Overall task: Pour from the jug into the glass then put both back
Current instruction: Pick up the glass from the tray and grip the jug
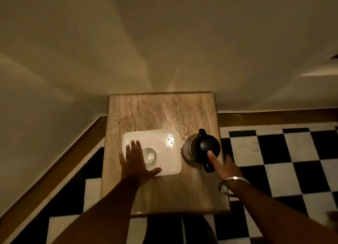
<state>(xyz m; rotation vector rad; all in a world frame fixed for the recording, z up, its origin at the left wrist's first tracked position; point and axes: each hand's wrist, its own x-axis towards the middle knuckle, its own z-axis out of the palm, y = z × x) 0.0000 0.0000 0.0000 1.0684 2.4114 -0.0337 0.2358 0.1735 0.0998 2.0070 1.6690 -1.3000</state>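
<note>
A clear glass [149, 156] stands upright on the near left part of a white square tray [170, 161]. My left hand [136, 162] hovers open just left of the glass, fingers spread, thumb below it, not gripping it. A jug [201, 148] with a black lid and a glass body stands on the table to the right of the tray, its black handle toward me. My right hand [222, 166] is open beside the handle, one finger resting on the lid's near edge. A metal bangle circles that wrist.
A small marble-topped table [146, 112] carries everything, with water drops near the tray's far right corner. It stands in a corner against cream walls. Black-and-white checkered floor [274, 152] lies on both sides, with a wooden skirting along the walls.
</note>
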